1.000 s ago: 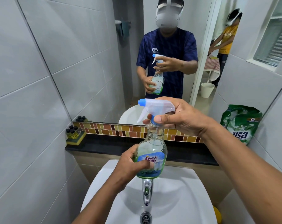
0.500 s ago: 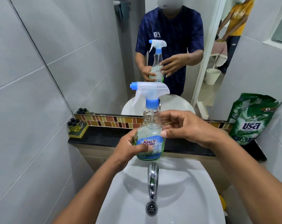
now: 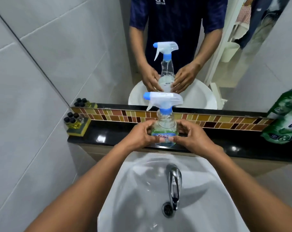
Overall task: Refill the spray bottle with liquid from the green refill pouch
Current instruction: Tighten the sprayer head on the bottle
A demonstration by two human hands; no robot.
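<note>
The clear spray bottle [image 3: 165, 121] with a white and blue trigger head stands upright on the black ledge [image 3: 108, 138] behind the sink, with pale green liquid in its lower part. My left hand [image 3: 140, 134] wraps its left side and my right hand [image 3: 190, 134] its right side, fingertips touching over the label. The green refill pouch [image 3: 285, 121] leans against the wall at the far right of the ledge, away from both hands and partly cut off by the frame edge.
A white sink [image 3: 142, 190] with a chrome tap [image 3: 174, 183] and drain lies below my arms. Several small dark-capped bottles on a yellow sponge [image 3: 75, 123] sit at the ledge's left end. A mirror above the mosaic tile strip reflects me and the bottle.
The bottle came down from mid-air onto the ledge. My right hand left the trigger head and moved down to the bottle's body. The view tilted downward.
</note>
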